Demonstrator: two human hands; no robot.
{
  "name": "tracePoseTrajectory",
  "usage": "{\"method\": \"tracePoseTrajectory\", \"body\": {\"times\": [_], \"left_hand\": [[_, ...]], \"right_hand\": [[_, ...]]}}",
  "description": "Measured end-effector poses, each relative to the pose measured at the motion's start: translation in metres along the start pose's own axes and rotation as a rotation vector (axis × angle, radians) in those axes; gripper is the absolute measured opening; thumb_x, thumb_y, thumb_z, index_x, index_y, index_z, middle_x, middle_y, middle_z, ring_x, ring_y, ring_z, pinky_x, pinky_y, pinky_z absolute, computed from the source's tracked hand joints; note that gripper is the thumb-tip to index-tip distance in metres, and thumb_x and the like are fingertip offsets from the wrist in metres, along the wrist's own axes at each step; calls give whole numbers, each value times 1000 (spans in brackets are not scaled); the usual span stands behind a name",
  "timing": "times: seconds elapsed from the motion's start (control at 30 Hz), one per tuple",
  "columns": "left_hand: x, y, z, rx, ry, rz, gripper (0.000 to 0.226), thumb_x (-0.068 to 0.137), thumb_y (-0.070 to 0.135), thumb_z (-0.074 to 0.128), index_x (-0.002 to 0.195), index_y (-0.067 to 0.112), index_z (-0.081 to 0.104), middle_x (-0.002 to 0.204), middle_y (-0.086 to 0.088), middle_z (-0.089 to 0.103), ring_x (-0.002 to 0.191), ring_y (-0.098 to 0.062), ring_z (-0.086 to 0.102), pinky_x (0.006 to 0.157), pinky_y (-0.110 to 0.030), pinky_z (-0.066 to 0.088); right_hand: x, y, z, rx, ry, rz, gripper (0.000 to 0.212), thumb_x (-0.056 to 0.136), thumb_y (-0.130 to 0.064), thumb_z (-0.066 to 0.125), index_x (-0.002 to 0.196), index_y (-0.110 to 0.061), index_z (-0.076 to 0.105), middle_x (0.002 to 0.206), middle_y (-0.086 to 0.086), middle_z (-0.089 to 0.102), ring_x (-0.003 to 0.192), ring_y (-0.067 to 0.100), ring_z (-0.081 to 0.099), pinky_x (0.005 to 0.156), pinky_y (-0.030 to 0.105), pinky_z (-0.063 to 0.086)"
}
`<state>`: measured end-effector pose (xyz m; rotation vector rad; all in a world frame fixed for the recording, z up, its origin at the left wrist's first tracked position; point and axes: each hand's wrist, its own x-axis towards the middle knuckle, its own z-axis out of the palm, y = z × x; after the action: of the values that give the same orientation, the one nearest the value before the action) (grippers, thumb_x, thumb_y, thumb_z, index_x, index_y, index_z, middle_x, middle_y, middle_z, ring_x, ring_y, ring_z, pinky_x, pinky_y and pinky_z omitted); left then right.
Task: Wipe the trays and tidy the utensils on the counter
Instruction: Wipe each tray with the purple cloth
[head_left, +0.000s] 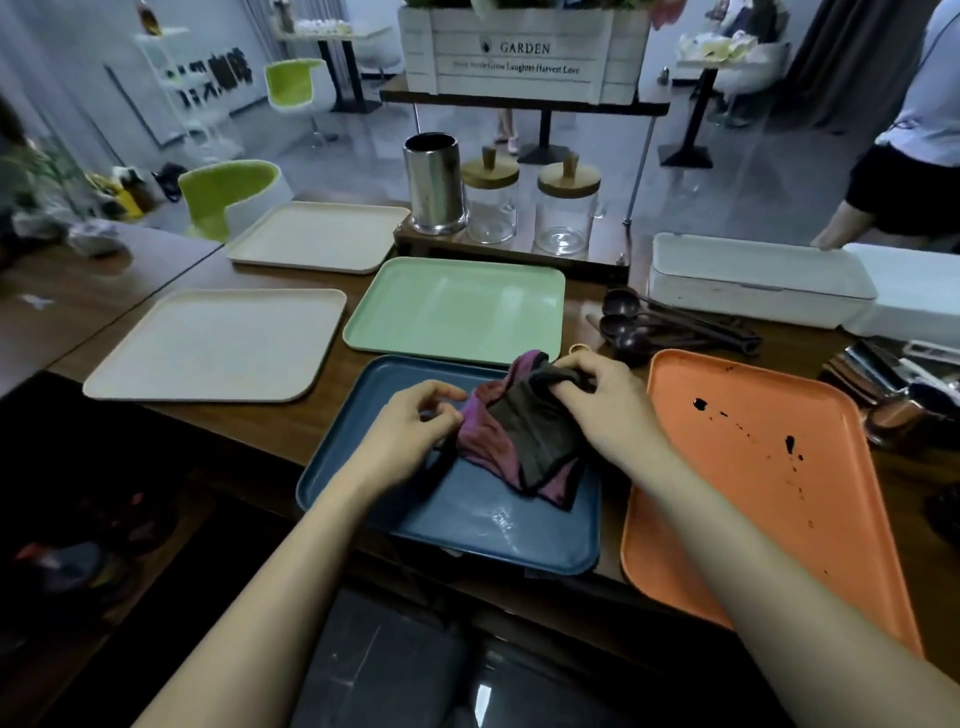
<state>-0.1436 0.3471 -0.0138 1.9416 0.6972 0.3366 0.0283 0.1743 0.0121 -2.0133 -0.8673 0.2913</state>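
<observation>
On the blue tray (467, 530), the cloth (519, 431) lies bunched, your left hand (410, 431) pinching its left edge and your right hand (602, 405) gripping its far corner; judged soft, light and limp, it wants folding into a pad and holding by the edges.

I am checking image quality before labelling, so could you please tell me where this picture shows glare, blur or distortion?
Head view: wide-angle distortion bows the orange tray and counter edge; head view: glare sits on the blue tray below the cloth, fainter on the green tray; head view: the left hand and right hand are sharp, the background crate softer, lower corners dark.
</observation>
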Motion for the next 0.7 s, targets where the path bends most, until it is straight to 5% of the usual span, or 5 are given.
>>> {"method": "tracePoseTrajectory", "body": {"times": [0.17,0.3,0.43,0.53,0.7], "left_hand": [[15,-1,-2,-136,-17,-14,19,89,18,71,106,21,65,75,-3,62,59,-16,57,65,-48,52],[23,-3,-5,-241,-130,-63,14,98,25,69,110,20,62,67,5,61,62,-16,59,78,-61,58],[24,-5,-10,-65,-187,-41,57,69,59,80,117,36,61,94,10,70,68,-14,66,66,-38,60],[25,-4,-8,97,-196,46,51,79,34,86,122,39,58,107,8,67,85,-16,69,79,-35,59],[24,-1,-10,96,-272,202,57,83,6,77,121,43,54,104,5,63,81,-17,65,74,-29,55]], "right_hand": [[-29,-22,14,-290,-155,-119,31,88,-34,67,119,-37,66,117,-12,68,113,16,58,90,31,44],[-57,-31,28,-428,-466,-159,69,94,-48,61,156,-38,31,161,-11,32,152,11,19,122,29,20],[-64,-25,16,-170,-219,-106,33,99,-33,58,129,-44,65,136,-23,60,136,-6,44,115,23,34],[-51,-16,7,-211,10,35,24,98,-32,60,118,-37,71,113,-25,71,110,-4,62,97,22,46],[-36,-12,16,-351,-138,215,47,88,-53,67,132,-38,60,97,-18,68,91,8,63,80,30,48]]}}
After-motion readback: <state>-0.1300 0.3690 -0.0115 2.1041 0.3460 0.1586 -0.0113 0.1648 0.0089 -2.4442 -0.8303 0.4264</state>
